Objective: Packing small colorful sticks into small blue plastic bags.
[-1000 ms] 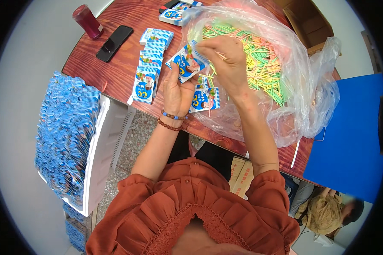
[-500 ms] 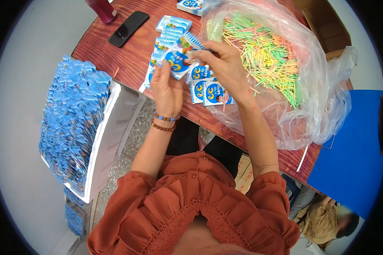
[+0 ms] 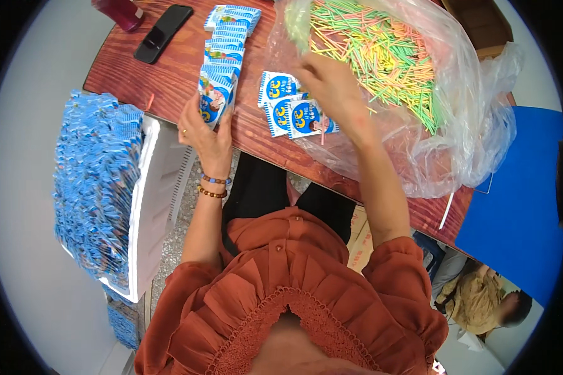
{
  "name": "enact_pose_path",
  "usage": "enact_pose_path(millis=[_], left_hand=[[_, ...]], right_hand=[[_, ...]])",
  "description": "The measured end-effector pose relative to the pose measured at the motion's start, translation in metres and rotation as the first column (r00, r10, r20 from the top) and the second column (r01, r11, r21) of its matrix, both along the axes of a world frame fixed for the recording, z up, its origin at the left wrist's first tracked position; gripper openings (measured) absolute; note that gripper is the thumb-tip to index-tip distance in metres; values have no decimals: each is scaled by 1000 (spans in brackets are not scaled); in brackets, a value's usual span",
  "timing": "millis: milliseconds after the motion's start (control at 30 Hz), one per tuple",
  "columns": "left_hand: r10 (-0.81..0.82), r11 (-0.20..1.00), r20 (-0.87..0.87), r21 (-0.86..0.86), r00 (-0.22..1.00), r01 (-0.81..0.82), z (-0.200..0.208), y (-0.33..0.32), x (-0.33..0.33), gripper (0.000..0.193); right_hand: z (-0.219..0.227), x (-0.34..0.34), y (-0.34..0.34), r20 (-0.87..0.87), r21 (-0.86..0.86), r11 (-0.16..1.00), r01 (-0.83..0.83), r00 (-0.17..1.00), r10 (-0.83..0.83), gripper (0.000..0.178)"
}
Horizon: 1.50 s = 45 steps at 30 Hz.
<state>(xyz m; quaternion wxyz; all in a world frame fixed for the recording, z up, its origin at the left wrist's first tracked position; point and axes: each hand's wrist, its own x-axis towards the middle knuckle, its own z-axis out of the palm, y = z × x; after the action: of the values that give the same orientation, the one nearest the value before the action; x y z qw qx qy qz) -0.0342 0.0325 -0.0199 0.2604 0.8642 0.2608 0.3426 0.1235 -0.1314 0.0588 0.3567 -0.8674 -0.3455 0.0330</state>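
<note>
My left hand [image 3: 207,134] is closed round the nearest small blue-and-white packet [image 3: 214,103], its thumb on one side and its fingers on the other. That packet lies at the near end of an overlapping row of packets [image 3: 224,55] on the red-brown wooden table. My right hand [image 3: 334,90] hovers back-up at the near left edge of a clear plastic bag [image 3: 453,147] full of thin pink, yellow and green sticks [image 3: 388,56]. Its fingers are curled together, their tips mostly hidden. Several loose packets [image 3: 304,119] lie left of and below it, a pink stick on one.
Left of the table stands a white foam box [image 3: 145,206] heaped with blue packets [image 3: 97,187]. A black phone [image 3: 164,34] and a red bottle [image 3: 122,14] lie far left. A blue panel [image 3: 507,206] is at right, a cardboard box [image 3: 480,25] far right. Another person [image 3: 481,300] sits lower right.
The packet that both hands held up is now down at the near end of the row, in my left hand. My right hand has let go of it and moved right, toward the bag.
</note>
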Motion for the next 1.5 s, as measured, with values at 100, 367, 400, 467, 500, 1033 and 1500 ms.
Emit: enact_pose_path(millis=[100,367,400,467,500,1033,1500], left_hand=[[39,999,76,4,996,-39,2,-6,3,61],[-328,936,-129,90,936,341,32,-62,41,45],[-323,935,-183,89,929,343,33,-63,44,45],[-319,933,-224,96,921,347,30,-61,49,45],[-316,932,-263,95,912,351,29,-61,51,45],[-435,900,17,39,900,434,19,-48,68,29],[-452,850,221,-187,864,492,28,-48,78,15]], right_hand=[[1,-19,-50,-111,-206,976,65,990,-89,23],[-35,-40,-70,26,-323,939,118,993,-116,23],[-32,-35,-72,-39,-311,945,104,992,-122,23],[-25,-20,-77,-106,-295,951,93,986,-130,23],[-18,-8,-80,-68,-278,940,198,972,-225,24],[-25,12,-57,-172,21,1000,6,985,-2,14],[-19,13,-55,-300,366,930,22,949,96,9]])
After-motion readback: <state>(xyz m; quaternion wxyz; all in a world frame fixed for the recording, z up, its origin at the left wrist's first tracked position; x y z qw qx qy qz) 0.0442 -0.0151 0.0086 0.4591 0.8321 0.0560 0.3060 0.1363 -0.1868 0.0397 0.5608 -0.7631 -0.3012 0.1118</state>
